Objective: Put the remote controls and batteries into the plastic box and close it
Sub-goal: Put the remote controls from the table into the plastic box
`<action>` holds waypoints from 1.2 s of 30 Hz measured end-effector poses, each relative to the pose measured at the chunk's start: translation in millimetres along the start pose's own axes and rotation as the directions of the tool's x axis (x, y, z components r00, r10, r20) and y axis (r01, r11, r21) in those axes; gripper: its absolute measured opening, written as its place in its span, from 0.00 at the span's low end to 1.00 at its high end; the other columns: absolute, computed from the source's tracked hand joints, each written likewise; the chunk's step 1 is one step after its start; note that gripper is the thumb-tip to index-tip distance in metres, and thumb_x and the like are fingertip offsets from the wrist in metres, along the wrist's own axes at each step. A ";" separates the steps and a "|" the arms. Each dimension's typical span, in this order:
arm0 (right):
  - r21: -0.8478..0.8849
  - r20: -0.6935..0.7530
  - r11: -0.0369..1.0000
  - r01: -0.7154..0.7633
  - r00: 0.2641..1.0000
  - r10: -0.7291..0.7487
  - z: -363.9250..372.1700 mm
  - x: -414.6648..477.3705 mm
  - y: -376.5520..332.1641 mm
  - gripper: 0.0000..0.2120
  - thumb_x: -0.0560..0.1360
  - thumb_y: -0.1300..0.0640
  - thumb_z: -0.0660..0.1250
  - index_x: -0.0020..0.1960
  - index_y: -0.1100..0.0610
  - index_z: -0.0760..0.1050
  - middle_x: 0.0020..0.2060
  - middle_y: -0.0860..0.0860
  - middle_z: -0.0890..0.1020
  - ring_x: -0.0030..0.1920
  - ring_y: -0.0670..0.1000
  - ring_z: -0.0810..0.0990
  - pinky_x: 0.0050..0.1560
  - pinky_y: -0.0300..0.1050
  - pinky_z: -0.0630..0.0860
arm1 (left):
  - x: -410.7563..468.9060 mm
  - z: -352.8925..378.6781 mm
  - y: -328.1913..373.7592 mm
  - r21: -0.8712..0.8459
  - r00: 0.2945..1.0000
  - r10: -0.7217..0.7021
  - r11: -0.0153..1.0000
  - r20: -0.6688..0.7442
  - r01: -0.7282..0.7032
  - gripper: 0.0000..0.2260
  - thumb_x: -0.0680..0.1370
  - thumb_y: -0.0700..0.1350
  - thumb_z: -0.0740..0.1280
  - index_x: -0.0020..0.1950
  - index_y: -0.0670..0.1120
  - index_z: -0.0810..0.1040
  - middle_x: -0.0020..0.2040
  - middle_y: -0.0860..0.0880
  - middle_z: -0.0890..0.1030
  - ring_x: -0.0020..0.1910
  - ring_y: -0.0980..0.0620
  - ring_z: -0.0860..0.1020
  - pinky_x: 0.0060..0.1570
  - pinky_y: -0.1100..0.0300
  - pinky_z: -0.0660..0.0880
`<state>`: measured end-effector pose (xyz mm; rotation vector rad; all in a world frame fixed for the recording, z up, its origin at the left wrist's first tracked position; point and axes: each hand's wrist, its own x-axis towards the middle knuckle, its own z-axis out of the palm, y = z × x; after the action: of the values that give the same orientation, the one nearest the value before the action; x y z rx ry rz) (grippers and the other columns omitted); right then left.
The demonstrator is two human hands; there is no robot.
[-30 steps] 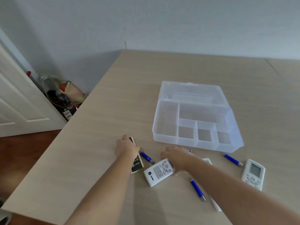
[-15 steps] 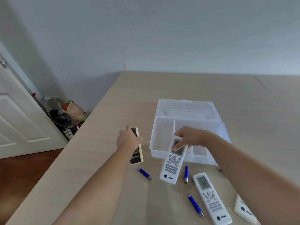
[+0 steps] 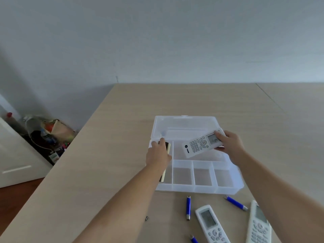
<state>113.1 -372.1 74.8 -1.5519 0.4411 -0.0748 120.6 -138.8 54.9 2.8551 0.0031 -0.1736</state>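
The clear plastic box lies open on the table, its lid folded back. My left hand grips a black and cream remote over the box's long left compartment. Over the wide rear compartment my right hand holds a white remote by its screen end. Two more white remotes lie on the table in front of the box. Blue batteries lie among them.
The three small front compartments of the box hold nothing. A tip of another battery peeks out beside my left forearm. The table's left edge drops to a floor with a pile of clutter and a white door.
Both hands lifted their remotes off the table and carried them forward over the box. The white remote turned from lengthwise to crosswise. The view moved closer to the box.
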 end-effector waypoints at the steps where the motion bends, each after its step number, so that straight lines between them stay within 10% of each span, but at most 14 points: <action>1: 0.035 -0.025 0.999 -0.023 0.999 0.024 -1.8 4.6 6.2 0.07 0.77 0.59 0.65 0.46 0.62 0.77 0.41 0.59 0.79 0.41 0.57 0.79 0.43 0.48 0.80 | 4.3 6.8 -0.8 0.015 0.999 -0.019 1.000 0.034 0.018 0.22 0.76 0.43 0.64 0.69 0.44 0.63 0.60 0.41 0.70 0.53 0.40 0.78 0.42 0.54 0.71; 17: 0.341 -0.129 0.909 -0.238 0.946 0.296 13.7 35.8 52.6 0.09 0.78 0.57 0.64 0.39 0.58 0.73 0.39 0.54 0.78 0.41 0.52 0.78 0.41 0.45 0.76 | 35.7 53.3 -6.0 0.245 0.975 -0.106 0.968 0.196 0.056 0.20 0.77 0.32 0.60 0.70 0.38 0.68 0.69 0.42 0.65 0.64 0.45 0.70 0.61 0.57 0.72; 27: 0.219 -0.117 0.918 -0.332 0.925 0.362 18.9 42.7 48.7 0.09 0.78 0.58 0.64 0.39 0.58 0.72 0.38 0.54 0.77 0.38 0.51 0.76 0.39 0.45 0.76 | 51.0 8.9 4.4 -0.116 0.987 -0.045 0.991 0.155 0.064 0.07 0.77 0.41 0.61 0.41 0.41 0.74 0.42 0.42 0.76 0.41 0.46 0.77 0.37 0.59 0.68; 36: 0.080 -0.170 0.881 -0.466 0.865 0.472 38.3 63.0 51.6 0.03 0.79 0.61 0.61 0.46 0.59 0.70 0.47 0.57 0.75 0.49 0.57 0.74 0.38 0.48 0.76 | 46.9 38.5 19.2 -0.143 0.953 -0.105 0.978 0.286 0.151 0.11 0.77 0.35 0.62 0.57 0.33 0.78 0.57 0.37 0.82 0.57 0.41 0.81 0.54 0.52 0.78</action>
<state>171.6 -354.3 8.7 -1.3678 0.9525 0.1530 162.9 -168.6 17.9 2.6430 0.1400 -0.5719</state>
